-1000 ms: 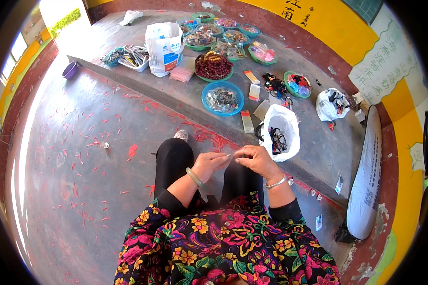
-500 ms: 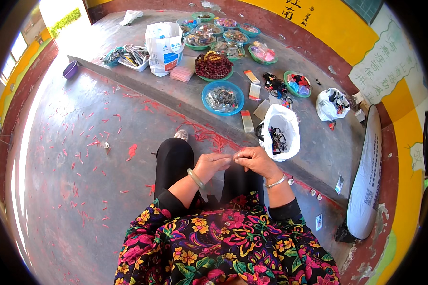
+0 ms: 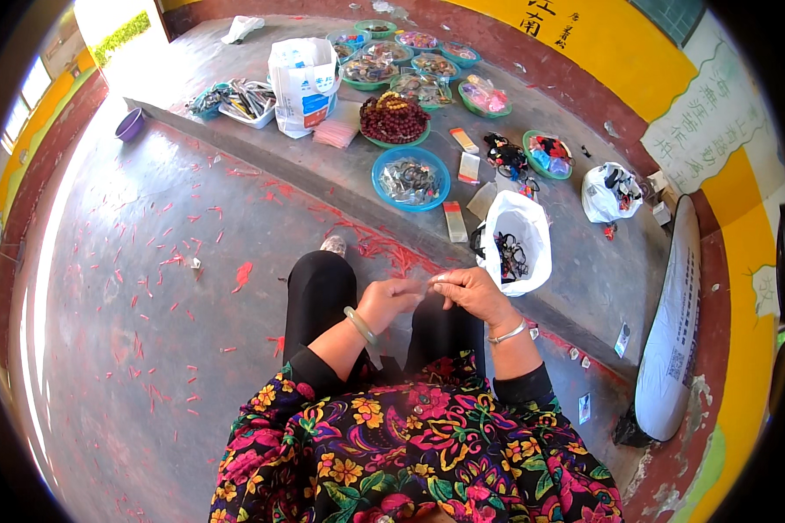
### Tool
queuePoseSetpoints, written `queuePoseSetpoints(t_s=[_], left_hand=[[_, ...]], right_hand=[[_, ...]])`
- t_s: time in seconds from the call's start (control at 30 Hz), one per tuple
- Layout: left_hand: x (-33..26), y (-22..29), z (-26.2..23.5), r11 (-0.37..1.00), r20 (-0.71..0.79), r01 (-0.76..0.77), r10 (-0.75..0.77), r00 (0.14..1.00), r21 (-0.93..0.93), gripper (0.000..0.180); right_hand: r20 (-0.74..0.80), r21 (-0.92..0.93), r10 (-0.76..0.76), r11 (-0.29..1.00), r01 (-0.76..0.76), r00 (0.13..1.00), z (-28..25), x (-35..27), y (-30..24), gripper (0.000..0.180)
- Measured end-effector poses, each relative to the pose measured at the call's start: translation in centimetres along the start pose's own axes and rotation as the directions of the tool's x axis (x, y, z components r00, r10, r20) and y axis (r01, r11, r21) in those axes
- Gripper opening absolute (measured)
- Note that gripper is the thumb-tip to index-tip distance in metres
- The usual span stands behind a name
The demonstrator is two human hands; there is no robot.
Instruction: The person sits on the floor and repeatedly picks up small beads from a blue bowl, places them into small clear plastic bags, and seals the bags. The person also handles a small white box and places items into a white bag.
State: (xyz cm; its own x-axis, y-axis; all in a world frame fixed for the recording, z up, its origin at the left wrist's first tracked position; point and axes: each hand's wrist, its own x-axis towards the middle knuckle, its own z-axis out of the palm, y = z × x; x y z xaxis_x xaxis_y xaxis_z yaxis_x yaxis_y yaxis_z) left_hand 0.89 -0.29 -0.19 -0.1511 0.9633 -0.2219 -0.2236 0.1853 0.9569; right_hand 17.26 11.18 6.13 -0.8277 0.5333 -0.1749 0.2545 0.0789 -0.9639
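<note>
My left hand [image 3: 389, 299] and my right hand [image 3: 468, 289] meet above my lap, over black trousers. Their fingertips pinch a small pale item [image 3: 433, 280] between them; it is too small to tell what it is. A green bangle circles my left wrist and a silver bracelet my right wrist. Just beyond my right hand, on the raised concrete step [image 3: 584, 261], stands an open white plastic bag [image 3: 516, 237] with dark pieces inside.
Along the step lie a blue bowl [image 3: 411, 179] of dark pieces, a bowl of red-brown beads [image 3: 394, 120], several green bowls, a white sack [image 3: 303, 84] and small packets. Red scraps litter the floor [image 3: 148, 288]. A purple bowl [image 3: 130, 125] sits far left. A white board [image 3: 669, 331] leans at right.
My hands stay together over my lap; the fingers have shifted slightly on the small item. Nothing else has moved.
</note>
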Motion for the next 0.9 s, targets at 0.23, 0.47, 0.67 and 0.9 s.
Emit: queuePoseSetpoints(t_s=[0.23,0.47,0.67,0.9], left_hand=[[-0.2,0.3,0.2,0.99,0.055,0.016,-0.023,0.998,0.139,0.027],[-0.2,0.8,0.3,0.977,-0.025,0.111,-0.108,0.994,0.183,0.023],[-0.1,0.2,0.2,0.98,-0.032,0.097,-0.093,0.995,0.175,0.021],[-0.4,0.7,0.4,0.974,0.012,0.048,-0.052,0.999,0.223,0.02]], right_hand=[[0.066,-0.027,0.045,0.999,-0.043,0.997,0.0,-0.2,-0.2,0.021],[-0.02,-0.134,-0.08,0.988,0.076,0.997,0.4,-0.3,-1.0,0.018],[-0.056,-0.23,-0.122,0.967,0.106,0.991,0.4,-0.3,-1.1,0.018],[0.023,-0.213,-0.018,0.977,0.022,1.0,0.2,-0.2,-0.9,0.016]])
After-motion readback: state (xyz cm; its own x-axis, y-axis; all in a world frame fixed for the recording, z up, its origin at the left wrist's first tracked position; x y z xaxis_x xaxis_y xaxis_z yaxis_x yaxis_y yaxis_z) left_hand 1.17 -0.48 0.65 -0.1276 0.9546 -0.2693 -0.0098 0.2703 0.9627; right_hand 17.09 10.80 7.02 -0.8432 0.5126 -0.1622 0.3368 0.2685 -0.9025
